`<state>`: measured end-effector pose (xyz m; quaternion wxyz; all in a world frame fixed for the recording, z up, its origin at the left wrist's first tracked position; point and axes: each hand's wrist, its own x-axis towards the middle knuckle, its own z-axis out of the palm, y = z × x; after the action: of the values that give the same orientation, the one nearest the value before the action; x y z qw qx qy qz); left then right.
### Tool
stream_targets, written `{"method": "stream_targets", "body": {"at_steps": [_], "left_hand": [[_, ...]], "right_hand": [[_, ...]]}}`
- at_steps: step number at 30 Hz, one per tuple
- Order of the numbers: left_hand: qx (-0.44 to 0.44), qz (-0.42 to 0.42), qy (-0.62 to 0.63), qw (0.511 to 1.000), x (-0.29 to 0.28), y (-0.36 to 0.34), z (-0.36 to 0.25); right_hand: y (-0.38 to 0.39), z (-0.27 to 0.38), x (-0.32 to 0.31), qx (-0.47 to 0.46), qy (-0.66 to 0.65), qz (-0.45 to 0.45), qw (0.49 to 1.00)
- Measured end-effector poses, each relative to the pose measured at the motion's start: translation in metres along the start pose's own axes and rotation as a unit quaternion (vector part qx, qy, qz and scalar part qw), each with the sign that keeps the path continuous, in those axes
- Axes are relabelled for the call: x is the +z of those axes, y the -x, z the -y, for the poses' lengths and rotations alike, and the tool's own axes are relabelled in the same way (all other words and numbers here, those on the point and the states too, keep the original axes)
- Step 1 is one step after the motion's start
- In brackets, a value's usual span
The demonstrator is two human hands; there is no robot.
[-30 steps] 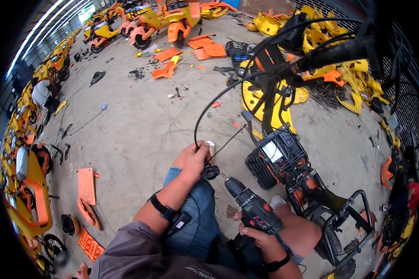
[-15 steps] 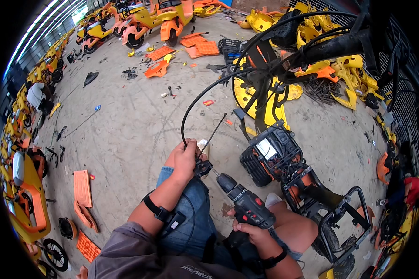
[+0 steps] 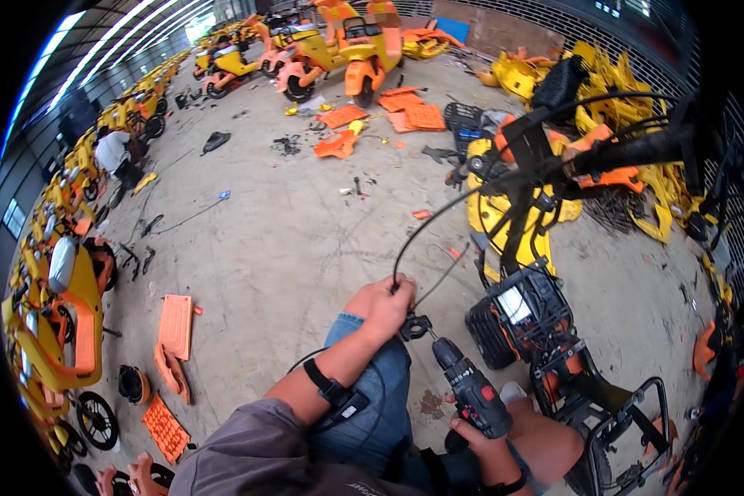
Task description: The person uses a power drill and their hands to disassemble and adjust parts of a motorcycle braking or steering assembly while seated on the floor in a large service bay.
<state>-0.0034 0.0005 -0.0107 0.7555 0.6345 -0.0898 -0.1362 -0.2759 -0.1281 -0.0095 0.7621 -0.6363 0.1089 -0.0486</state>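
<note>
My left hand [image 3: 388, 307] is closed around a small black clamp-like fitting [image 3: 415, 327], with a black cable [image 3: 398, 263] running up from it toward the handlebar [image 3: 628, 153]. The hand is just above my left knee. Gripped by its handle in my right hand [image 3: 481, 442] is a black cordless drill [image 3: 474, 395] with red details. Its thin bit points up and left to the fitting; whether it sits in a screw is too small to tell. To the right stands a stripped scooter frame [image 3: 583, 376], bare of panels, its handlebar leaning over the cable.
Yellow body panels [image 3: 665, 194] are heaped at the far right. Orange panels [image 3: 176, 326] lie on the concrete floor at left, and others [image 3: 422, 117] farther off. Yellow scooters [image 3: 66, 314] line the left side. A person [image 3: 116, 155] crouches by them.
The view has swung, so the scene sits farther right and lower. Both hands keep their hold, with the drill bit still at the fitting.
</note>
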Motion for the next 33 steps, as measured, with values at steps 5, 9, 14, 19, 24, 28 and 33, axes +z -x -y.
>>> {"method": "stream_targets", "body": {"at_steps": [5,9,14,19,24,28,33], "left_hand": [[0.042,0.051,-0.068,0.995,-0.006,-0.002,0.011],[0.037,0.033,-0.051,0.997,-0.002,-0.001,0.009],[0.039,0.025,-0.075,0.996,-0.003,-0.001,0.008],[0.055,0.045,-0.077,0.995,-0.005,-0.002,0.029],[0.032,-0.015,-0.127,0.991,0.006,0.012,-0.010],[0.024,0.011,-0.116,0.993,0.012,0.007,-0.008],[-0.007,0.005,-0.104,0.995,0.012,0.011,-0.010]], "right_hand": [[0.003,0.021,-0.003,-0.160,0.289,-0.017,0.944],[0.000,0.019,-0.005,-0.241,0.452,-0.028,0.858],[-0.004,0.032,-0.002,-0.273,0.500,-0.034,0.821],[0.000,0.035,-0.006,-0.253,0.521,-0.041,0.814],[0.004,0.001,-0.016,-0.165,0.338,-0.021,0.926],[0.006,-0.018,-0.009,-0.082,0.189,-0.011,0.979],[-0.002,-0.013,-0.008,-0.076,0.203,0.024,0.976]]}}
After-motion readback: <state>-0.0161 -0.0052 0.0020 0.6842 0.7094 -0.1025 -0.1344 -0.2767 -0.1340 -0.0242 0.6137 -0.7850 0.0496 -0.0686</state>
